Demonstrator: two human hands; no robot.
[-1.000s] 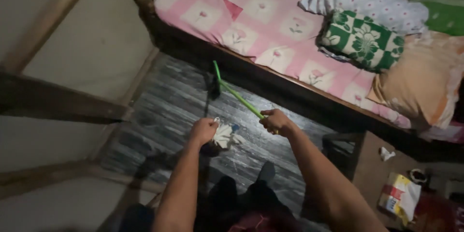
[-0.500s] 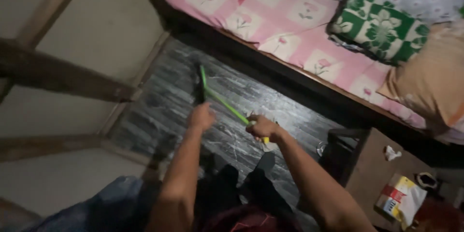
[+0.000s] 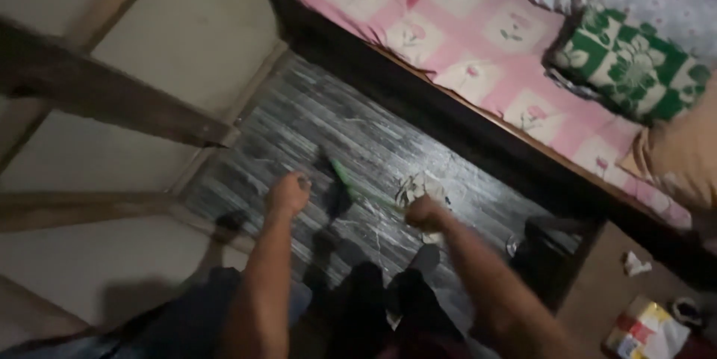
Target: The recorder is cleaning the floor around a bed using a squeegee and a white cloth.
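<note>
Now right hand [image 3: 424, 213] grip clenched on green broom handle [image 3: 351, 189]; handle runs up-left; left hand [image 3: 288, 193] fisted.

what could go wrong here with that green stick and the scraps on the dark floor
The right hand grips the thin green stick while the picture is motion-blurred, so a fast sweep could scatter the crumpled pale scrap toward the dark gap under the wooden bed frame. The left hand hangs close to the stick's dark head and might get struck. Dim light could also hide smaller bits on the dark plank-patterned floor.
</note>
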